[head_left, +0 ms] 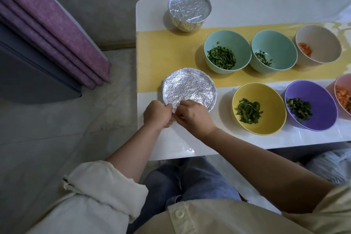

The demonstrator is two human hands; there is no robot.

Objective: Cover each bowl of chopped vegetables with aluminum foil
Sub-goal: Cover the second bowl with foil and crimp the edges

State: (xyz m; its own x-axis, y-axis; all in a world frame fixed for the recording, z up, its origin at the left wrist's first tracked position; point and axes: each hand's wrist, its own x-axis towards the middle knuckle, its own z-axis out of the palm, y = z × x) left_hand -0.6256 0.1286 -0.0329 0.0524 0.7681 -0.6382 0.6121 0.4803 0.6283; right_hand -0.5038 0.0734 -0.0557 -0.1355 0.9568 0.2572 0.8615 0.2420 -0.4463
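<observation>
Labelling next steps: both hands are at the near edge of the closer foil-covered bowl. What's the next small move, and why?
Probably fold the pinched edge down and press it flat. The left hand and right hand both pinch the foil at its near edge, while the rest of the edge already looks wrapped snug.

2 foiled bowls [191, 87] + 6 uncov. bowls [271, 100]

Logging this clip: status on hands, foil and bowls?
Left hand, right hand both pinching rim of near foil-covered bowl. Far foil-wrapped bowl done. Yellow bowl of green strips and five others uncovered. Nothing blocking.
</observation>
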